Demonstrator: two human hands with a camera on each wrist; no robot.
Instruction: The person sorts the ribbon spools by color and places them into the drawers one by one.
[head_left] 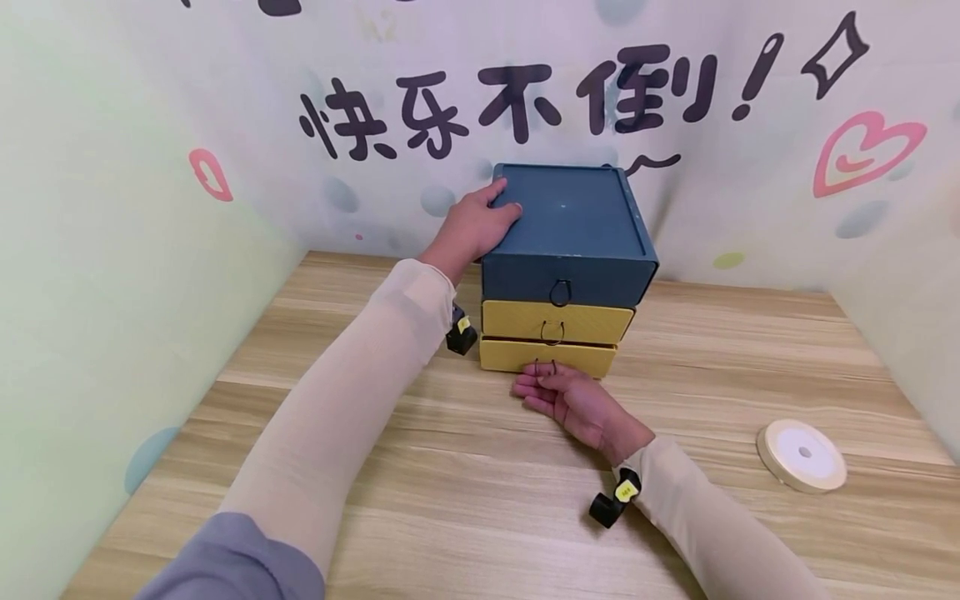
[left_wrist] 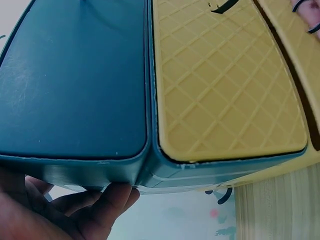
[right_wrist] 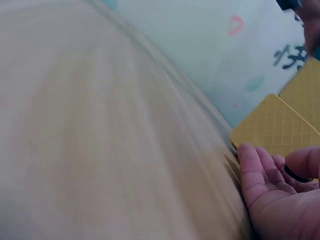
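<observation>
A small drawer cabinet [head_left: 570, 212] has a blue top and side, a blue upper drawer [head_left: 566, 279] and two yellow drawers below. My left hand [head_left: 476, 223] rests on its top left edge; in the left wrist view its fingers [left_wrist: 107, 212] lie against the cabinet's side. At the bottom, my right hand [head_left: 581, 407], palm up, pinches the black loop pull [right_wrist: 296, 175] of the lowest yellow drawer [head_left: 502, 354]. That drawer stands slightly out, with a dark gap above its front. The middle yellow drawer [left_wrist: 230, 85] and the upper one look closed, their loops hanging free.
A roll of cream ribbon [head_left: 802, 454] lies on the wood-grain table [head_left: 465, 500] to the right. Behind the cabinet stands a printed wall covering [head_left: 420, 192] with black characters and hearts. A camera [head_left: 611, 504] is strapped to each wrist.
</observation>
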